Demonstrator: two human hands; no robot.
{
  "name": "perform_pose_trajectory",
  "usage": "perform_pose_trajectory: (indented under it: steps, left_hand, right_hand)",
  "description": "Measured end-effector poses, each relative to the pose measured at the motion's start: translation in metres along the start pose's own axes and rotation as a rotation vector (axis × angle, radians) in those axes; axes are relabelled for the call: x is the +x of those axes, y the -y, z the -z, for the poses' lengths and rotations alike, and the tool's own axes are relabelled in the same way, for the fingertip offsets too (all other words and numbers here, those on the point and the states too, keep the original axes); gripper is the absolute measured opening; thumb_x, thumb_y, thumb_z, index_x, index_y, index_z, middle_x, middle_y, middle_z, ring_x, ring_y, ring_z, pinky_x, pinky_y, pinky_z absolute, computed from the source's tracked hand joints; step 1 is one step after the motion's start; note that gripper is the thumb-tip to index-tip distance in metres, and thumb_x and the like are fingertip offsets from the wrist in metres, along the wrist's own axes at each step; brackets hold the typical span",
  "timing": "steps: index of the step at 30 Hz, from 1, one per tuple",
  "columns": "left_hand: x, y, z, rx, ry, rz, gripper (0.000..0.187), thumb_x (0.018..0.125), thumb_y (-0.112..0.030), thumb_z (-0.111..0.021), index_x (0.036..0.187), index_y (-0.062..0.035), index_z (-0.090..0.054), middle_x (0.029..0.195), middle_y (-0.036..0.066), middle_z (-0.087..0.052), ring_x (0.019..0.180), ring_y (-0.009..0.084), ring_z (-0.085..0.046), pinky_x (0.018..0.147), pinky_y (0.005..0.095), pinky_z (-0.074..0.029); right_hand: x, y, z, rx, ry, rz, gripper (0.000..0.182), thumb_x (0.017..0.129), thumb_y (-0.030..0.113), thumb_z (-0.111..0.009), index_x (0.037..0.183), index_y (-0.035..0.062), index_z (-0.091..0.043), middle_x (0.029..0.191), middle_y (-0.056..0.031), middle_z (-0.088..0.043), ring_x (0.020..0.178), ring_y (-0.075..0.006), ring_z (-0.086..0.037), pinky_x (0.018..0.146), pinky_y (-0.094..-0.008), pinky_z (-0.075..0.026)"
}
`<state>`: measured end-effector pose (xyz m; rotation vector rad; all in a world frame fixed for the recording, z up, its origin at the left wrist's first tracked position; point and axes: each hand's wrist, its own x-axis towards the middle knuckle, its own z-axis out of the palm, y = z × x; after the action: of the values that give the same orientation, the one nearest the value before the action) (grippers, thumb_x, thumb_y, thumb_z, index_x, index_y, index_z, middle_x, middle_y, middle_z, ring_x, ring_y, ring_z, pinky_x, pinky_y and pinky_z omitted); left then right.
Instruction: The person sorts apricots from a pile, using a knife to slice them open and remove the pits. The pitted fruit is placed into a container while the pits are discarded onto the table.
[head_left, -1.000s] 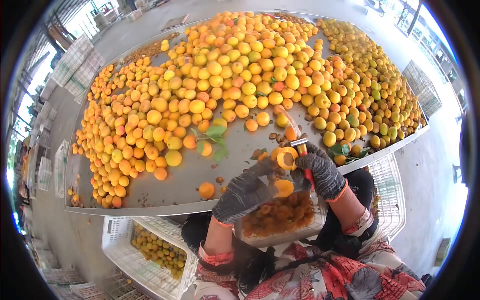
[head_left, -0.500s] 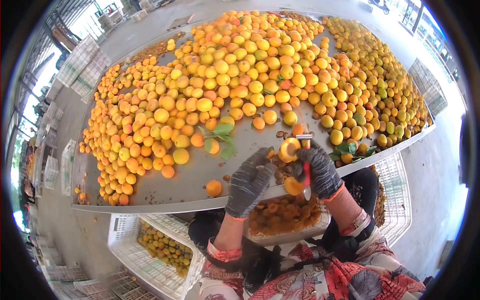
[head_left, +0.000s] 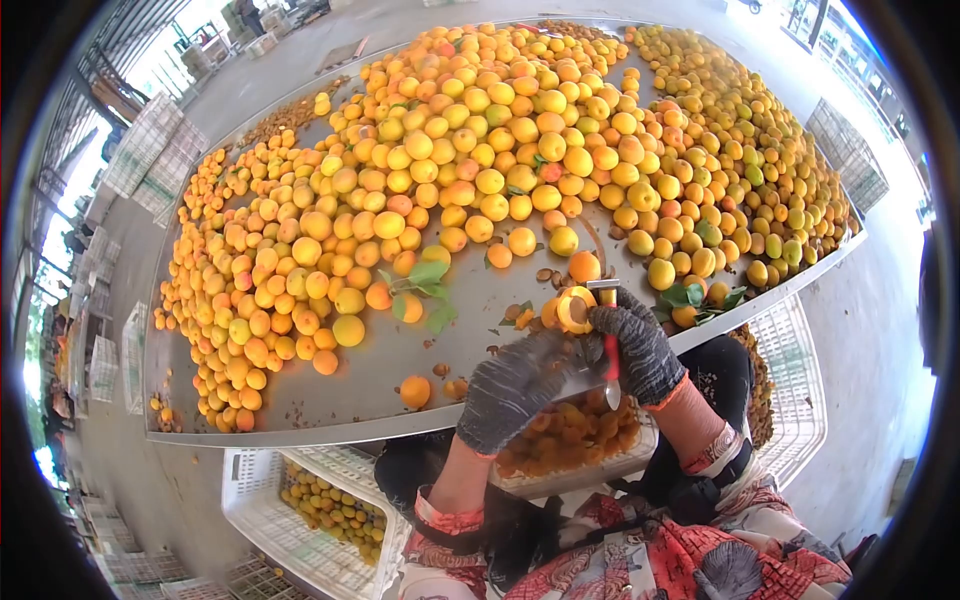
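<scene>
My right hand [head_left: 640, 345], in a grey knit glove, is closed around a red-handled cutting tool [head_left: 611, 355]. The tool has a metal crosspiece at its top and a rounded metal end pointing down. Against the thumb and fingers of that hand sits a cut-open apricot [head_left: 575, 312], its hollow showing. My left hand [head_left: 512, 390], gloved alike, is below and left of the fruit, its fingers smeared by motion. Beneath both hands, apricot halves [head_left: 570, 440] fill a crate between my knees. A whole apricot [head_left: 584, 266] lies just beyond the cut one.
A large heap of apricots [head_left: 450, 150] covers much of the metal table [head_left: 340, 400]. Leaves [head_left: 425, 285] and loose pits lie on it. White crates [head_left: 260, 500] stand below at left and right [head_left: 790, 370]; stacked crates [head_left: 155, 150] stand beyond.
My left hand has drawn down and left, away from the fruit. The lower apricot piece by the tool is gone from there. A whole apricot now shows behind the cut one.
</scene>
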<state>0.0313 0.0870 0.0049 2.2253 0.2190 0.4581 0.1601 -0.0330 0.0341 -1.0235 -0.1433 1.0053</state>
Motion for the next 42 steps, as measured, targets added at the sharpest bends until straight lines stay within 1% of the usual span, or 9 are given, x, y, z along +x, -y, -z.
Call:
perform_pose_trajectory:
  steps: [1, 3, 6, 9, 15, 24, 34, 37, 42]
  left_hand:
    - [0.001, 0.001, -0.002, 0.002, -0.001, 0.001, 0.038, 0.081, -0.024, -0.058, 0.113, -0.0035, -0.052, 0.096, 0.013, -0.060, 0.077, 0.0238, -0.059, 0.068, 0.0338, -0.046]
    - [0.003, 0.002, -0.008, -0.499, -0.300, 0.185, 0.043, 0.083, -0.016, -0.058, 0.119, 0.0010, -0.045, 0.102, 0.012, -0.057, 0.080, 0.0174, -0.057, 0.071, 0.0303, -0.046]
    - [0.006, 0.000, -0.013, -0.857, -0.308, 0.115, 0.045, 0.083, -0.014, -0.058, 0.122, 0.0038, -0.041, 0.107, 0.012, -0.054, 0.087, 0.0146, -0.054, 0.077, 0.0281, -0.045]
    - [0.008, 0.003, -0.012, -0.541, -0.330, 0.139, 0.040, 0.086, -0.014, -0.055, 0.120, 0.0022, -0.043, 0.108, 0.011, -0.053, 0.092, 0.0161, -0.053, 0.083, 0.0285, -0.044]
    - [0.006, 0.012, -0.011, -0.749, -0.656, 0.238, 0.031, 0.091, -0.025, -0.044, 0.109, 0.0000, -0.050, 0.103, 0.010, -0.054, 0.095, 0.0174, -0.053, 0.086, 0.0311, -0.042]
    - [0.006, 0.010, -0.009, -1.201, -0.685, 0.517, 0.042, 0.091, -0.040, -0.041, 0.106, -0.0028, -0.052, 0.090, 0.006, -0.056, 0.083, 0.0133, -0.053, 0.075, 0.0243, -0.045]
    - [0.007, 0.000, -0.007, -1.114, -0.697, 0.506, 0.042, 0.092, -0.041, -0.037, 0.108, -0.0045, -0.050, 0.099, 0.005, -0.052, 0.089, 0.0137, -0.052, 0.077, 0.0257, -0.045]
    - [0.005, 0.005, -0.010, -1.109, -0.677, 0.504, 0.043, 0.091, -0.045, -0.034, 0.110, -0.0091, -0.047, 0.103, 0.004, -0.048, 0.080, 0.0121, -0.052, 0.063, 0.0228, -0.049]
    - [0.005, 0.002, -0.012, -0.673, -0.673, 0.348, 0.045, 0.093, -0.043, -0.033, 0.111, -0.0047, -0.048, 0.101, 0.006, -0.051, 0.087, 0.0134, -0.051, 0.069, 0.0257, -0.047]
  right_hand:
    - [0.000, -0.001, -0.005, 0.012, -0.063, 0.035, 0.035, 0.078, 0.011, -0.054, 0.112, 0.0027, -0.046, 0.074, -0.0051, -0.055, 0.048, -0.0122, -0.052, 0.041, -0.0214, -0.043]
    - [-0.002, -0.003, -0.006, 0.033, -0.013, -0.019, 0.036, 0.079, 0.012, -0.055, 0.113, 0.0031, -0.046, 0.076, -0.0048, -0.056, 0.050, -0.0120, -0.053, 0.043, -0.0214, -0.044]
    - [-0.005, -0.007, -0.013, -0.025, 0.076, -0.109, 0.034, 0.081, 0.013, -0.055, 0.113, 0.0035, -0.047, 0.085, -0.0049, -0.057, 0.063, -0.0127, -0.057, 0.053, -0.0221, -0.047]
    - [-0.003, -0.027, -0.026, 0.104, 0.118, -0.028, 0.032, 0.083, 0.013, -0.055, 0.113, 0.0039, -0.047, 0.092, -0.0050, -0.057, 0.074, -0.0142, -0.060, 0.063, -0.0239, -0.050]
    - [-0.004, -0.017, -0.039, -0.209, 0.089, -0.112, 0.034, 0.083, 0.009, -0.055, 0.116, 0.0045, -0.047, 0.096, -0.0026, -0.057, 0.087, -0.0112, -0.055, 0.075, -0.0237, -0.046]
    - [0.025, 0.008, -0.069, 0.255, 0.084, 0.364, 0.030, 0.079, 0.025, -0.060, 0.102, 0.0070, -0.052, 0.058, 0.0020, -0.045, 0.044, -0.0097, -0.040, 0.040, -0.0252, -0.032]
    - [0.048, -0.019, -0.087, 0.238, 0.003, 0.488, 0.024, 0.081, 0.016, -0.058, 0.102, 0.0089, -0.050, 0.070, -0.0008, -0.049, 0.055, -0.0100, -0.046, 0.049, -0.0251, -0.039]
    - [0.050, -0.025, -0.086, 0.210, -0.003, 0.554, 0.024, 0.081, 0.013, -0.058, 0.102, 0.0081, -0.050, 0.070, -0.0008, -0.049, 0.056, -0.0095, -0.046, 0.048, -0.0248, -0.039]
    - [0.050, -0.032, -0.086, 0.147, 0.020, 0.660, 0.022, 0.081, 0.010, -0.058, 0.101, 0.0069, -0.050, 0.071, -0.0010, -0.050, 0.055, -0.0096, -0.047, 0.045, -0.0236, -0.038]
